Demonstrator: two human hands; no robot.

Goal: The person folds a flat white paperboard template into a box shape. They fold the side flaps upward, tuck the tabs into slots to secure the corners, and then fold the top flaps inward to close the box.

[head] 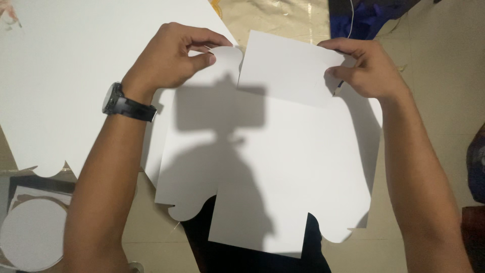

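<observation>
Both hands, left and right, pinch the card cutout (top flap half-folded); uneven pull could crease it crooked.

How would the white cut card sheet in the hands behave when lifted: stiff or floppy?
Probably fairly stiff: the card sheet spans between left hand and right hand without sagging. Likely light, since fingertip pinches hold it. Its folded flap suggests it creases readily.

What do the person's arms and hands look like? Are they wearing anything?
Both arms are bare, with no sleeves showing and no gloves. The left hand has a chunky black wristwatch strapped round its wrist, with a wide black band. The right hand wears nothing that shows: no watch, no bracelet. No rings can be seen on either.
</observation>
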